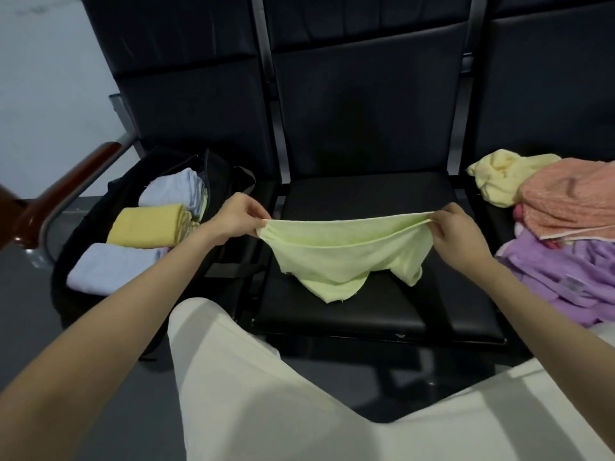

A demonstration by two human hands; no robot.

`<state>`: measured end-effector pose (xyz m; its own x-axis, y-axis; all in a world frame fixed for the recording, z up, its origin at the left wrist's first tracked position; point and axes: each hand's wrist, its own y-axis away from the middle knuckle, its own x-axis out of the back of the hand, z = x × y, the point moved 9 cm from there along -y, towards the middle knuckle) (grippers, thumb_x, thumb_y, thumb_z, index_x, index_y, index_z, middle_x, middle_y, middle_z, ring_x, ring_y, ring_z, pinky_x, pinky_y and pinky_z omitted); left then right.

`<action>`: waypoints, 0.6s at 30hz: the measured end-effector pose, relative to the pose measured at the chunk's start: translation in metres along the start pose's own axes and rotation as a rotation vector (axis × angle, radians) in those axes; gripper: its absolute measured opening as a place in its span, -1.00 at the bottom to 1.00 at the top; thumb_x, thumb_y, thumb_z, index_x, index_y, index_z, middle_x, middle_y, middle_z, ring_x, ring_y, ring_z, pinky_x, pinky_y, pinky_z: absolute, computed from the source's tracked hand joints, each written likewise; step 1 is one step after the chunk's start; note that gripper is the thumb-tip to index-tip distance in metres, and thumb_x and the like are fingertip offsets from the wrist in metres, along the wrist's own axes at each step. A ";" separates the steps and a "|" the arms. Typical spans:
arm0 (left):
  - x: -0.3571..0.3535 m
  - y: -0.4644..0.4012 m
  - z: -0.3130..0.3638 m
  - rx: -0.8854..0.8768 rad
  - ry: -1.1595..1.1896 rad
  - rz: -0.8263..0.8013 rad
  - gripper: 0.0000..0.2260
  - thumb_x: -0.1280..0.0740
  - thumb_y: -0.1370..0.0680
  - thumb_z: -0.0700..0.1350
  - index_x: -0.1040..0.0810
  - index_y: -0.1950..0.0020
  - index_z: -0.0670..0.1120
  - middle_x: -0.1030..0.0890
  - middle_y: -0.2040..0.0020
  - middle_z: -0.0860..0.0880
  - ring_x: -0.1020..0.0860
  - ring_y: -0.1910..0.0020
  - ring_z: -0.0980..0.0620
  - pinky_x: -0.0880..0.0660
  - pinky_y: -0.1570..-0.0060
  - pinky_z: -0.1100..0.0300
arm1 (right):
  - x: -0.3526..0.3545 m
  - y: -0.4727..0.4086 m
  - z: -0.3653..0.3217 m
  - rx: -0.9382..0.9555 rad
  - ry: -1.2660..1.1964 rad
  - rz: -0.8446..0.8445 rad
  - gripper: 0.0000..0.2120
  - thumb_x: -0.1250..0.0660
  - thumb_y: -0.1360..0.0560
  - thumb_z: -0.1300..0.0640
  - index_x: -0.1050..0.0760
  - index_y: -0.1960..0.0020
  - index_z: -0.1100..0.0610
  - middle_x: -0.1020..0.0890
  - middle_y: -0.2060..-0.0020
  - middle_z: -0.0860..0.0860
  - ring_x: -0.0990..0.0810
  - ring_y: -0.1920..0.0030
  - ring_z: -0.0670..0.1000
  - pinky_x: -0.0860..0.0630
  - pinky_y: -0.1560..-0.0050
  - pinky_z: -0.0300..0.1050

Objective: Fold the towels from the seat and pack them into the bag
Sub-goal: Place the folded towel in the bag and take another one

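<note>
Over the middle black seat [366,307], I held a pale green towel [339,257] stretched between both hands, my left hand [238,216] pinching one top corner and my right hand [457,232] pinching the other, its lower edge sagging onto the cushion. To my left the open black bag [133,191] already held folded towels; unfolded ones were piled on the right seat. To fold neatly, I judged the corners should meet evenly, the cloth kept taut.
</note>
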<state>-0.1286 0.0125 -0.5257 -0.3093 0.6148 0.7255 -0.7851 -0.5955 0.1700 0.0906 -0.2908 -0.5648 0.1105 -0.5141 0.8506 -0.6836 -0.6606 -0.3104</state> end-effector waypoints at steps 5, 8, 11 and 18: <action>0.058 0.014 0.016 -0.063 -0.029 0.581 -0.89 -0.33 -0.42 -0.28 -0.64 0.15 -0.17 -0.62 0.23 -0.05 -0.58 0.21 0.01 -0.53 0.19 0.15 | 0.029 0.003 -0.023 0.208 -0.018 0.114 -0.85 -0.30 -0.52 0.27 -0.60 -0.03 0.28 -0.55 0.06 0.12 -0.59 0.18 0.17 -0.53 0.24 0.02; 0.068 0.026 0.035 -0.125 -0.116 0.736 -0.88 -0.26 -0.44 -0.27 -0.58 0.13 -0.18 -0.59 0.21 -0.05 -0.51 0.21 0.05 -0.41 0.27 0.22 | 0.053 0.008 -0.031 0.228 -0.109 0.281 -0.86 -0.34 -0.48 0.33 -0.60 -0.03 0.28 -0.59 0.09 0.14 -0.60 0.19 0.12 -0.54 0.22 0.00; 0.058 0.023 0.044 -0.192 -0.350 0.737 -0.90 -0.22 -0.48 -0.27 -0.52 0.10 -0.23 -0.55 0.10 -0.16 -0.51 0.15 -0.11 -0.43 0.16 0.00 | 0.077 0.013 -0.035 0.149 -0.262 0.442 -0.86 -0.29 -0.49 0.36 -0.53 -0.03 0.26 -0.58 0.14 0.10 -0.56 0.20 0.09 -0.46 0.19 -0.07; 0.080 0.027 0.047 -0.130 0.102 0.830 -0.89 -0.26 -0.48 -0.24 -0.58 0.13 -0.13 -0.62 0.20 -0.05 -0.58 0.20 -0.01 -0.54 0.17 0.10 | 0.108 0.012 -0.027 -0.119 -0.511 0.665 -0.81 -0.24 -0.51 0.22 -0.52 -0.10 0.11 -0.55 0.09 0.01 -0.53 0.08 0.03 -0.52 0.03 0.01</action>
<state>-0.1499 0.0213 -0.4319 -0.8545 0.0518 0.5168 -0.3357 -0.8142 -0.4736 0.0747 -0.3399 -0.4649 -0.0489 -0.9783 0.2011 -0.7898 -0.0854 -0.6074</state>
